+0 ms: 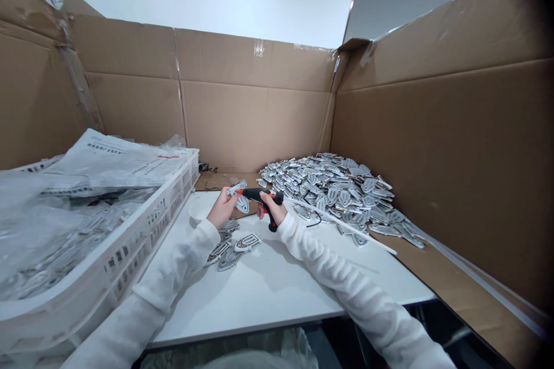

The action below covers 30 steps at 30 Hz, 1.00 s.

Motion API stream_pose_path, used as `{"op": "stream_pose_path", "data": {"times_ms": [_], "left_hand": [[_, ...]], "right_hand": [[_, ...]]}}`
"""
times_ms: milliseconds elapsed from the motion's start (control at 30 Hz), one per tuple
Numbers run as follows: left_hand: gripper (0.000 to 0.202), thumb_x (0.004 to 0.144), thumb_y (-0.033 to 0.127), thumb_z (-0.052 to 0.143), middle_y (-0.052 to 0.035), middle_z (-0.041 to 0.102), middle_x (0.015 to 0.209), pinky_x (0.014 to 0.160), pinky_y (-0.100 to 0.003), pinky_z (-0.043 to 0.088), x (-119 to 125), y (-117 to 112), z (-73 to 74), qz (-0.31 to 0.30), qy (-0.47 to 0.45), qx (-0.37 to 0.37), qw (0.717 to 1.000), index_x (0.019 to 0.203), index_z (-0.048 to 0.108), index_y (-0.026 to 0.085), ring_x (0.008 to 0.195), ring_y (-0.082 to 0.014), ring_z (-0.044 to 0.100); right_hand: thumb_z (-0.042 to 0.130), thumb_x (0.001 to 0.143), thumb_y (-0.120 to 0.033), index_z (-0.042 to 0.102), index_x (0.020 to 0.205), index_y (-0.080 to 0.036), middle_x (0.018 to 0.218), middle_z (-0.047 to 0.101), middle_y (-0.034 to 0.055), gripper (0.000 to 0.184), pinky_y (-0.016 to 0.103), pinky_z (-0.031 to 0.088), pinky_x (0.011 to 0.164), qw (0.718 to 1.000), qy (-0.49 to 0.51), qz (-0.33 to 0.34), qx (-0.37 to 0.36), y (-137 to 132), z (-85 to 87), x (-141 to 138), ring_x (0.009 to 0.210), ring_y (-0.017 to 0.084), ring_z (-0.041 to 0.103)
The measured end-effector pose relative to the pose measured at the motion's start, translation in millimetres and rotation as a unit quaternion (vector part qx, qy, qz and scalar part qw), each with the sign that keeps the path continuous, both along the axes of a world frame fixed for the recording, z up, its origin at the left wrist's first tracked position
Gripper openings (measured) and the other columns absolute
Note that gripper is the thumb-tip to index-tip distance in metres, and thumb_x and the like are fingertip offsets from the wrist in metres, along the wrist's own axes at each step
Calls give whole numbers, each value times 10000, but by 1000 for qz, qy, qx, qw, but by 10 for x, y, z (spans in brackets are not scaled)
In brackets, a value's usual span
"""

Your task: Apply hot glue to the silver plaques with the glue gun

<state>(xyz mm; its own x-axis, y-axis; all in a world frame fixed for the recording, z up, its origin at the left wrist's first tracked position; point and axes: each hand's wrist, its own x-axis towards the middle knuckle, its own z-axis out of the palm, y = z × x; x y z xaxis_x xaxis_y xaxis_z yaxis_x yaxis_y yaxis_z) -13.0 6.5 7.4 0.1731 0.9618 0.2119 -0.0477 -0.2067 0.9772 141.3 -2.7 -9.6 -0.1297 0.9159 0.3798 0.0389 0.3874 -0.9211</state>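
My right hand (272,206) is wrapped round the handle of a black and red glue gun (256,194), with a long white glue stick (346,223) reaching out behind it to the right. In my left hand (223,207) is a flat grey-and-white cut-out piece (242,204), pinched at its edge. The gun's orange nozzle is right at this piece; whether they touch I cannot tell. Below my hands, several similar cut-out pieces (234,251) lie loosely overlapped on the white tabletop (259,300).
A big heap of the same pieces (337,187) is piled at the back right. On the left stands a white plastic basket (142,248) holding bagged pieces and a printed sheet (116,155). Cardboard walls (255,109) enclose the back and both sides.
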Motion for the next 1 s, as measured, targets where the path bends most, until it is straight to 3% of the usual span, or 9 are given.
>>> {"op": "stream_pose_path", "data": {"times_ms": [467, 633, 800, 1000], "left_hand": [[96, 790, 234, 441, -7, 627, 708, 550, -229, 478, -14, 60, -69, 3, 5, 19, 1000, 842, 382, 178, 650, -126, 615], [104, 783, 245, 442, 0, 620, 682, 447, -179, 408, -26, 70, -72, 20, 23, 36, 999, 825, 372, 180, 588, -115, 594], [123, 772, 238, 456, -16, 630, 690, 454, -177, 407, -21, 39, -38, 5, 0, 36, 999, 831, 364, 181, 636, -127, 605], [125, 747, 181, 504, 4, 598, 718, 616, -295, 525, -26, -28, 40, 11, -81, -50, 995, 836, 418, 164, 568, -112, 605]], "right_hand": [[413, 685, -652, 492, 400, -181, 394, 489, 16, 556, 281, 433, 557, 1000, 3, -20, -7, -6, -7, -9, 423, 128, 494], [454, 694, -601, 534, 490, -174, 479, 545, 24, 479, 287, 454, 583, 997, 4, -71, -15, 23, -87, -2, 460, 128, 517], [563, 649, -502, 560, 608, -166, 545, 561, 9, 339, 273, 474, 552, 991, 57, -118, -38, 65, -83, 1, 486, 119, 527], [666, 518, -262, 586, 631, -156, 624, 585, 7, 175, 234, 484, 532, 990, 101, -4, -99, 52, -6, -84, 579, 121, 567]]}}
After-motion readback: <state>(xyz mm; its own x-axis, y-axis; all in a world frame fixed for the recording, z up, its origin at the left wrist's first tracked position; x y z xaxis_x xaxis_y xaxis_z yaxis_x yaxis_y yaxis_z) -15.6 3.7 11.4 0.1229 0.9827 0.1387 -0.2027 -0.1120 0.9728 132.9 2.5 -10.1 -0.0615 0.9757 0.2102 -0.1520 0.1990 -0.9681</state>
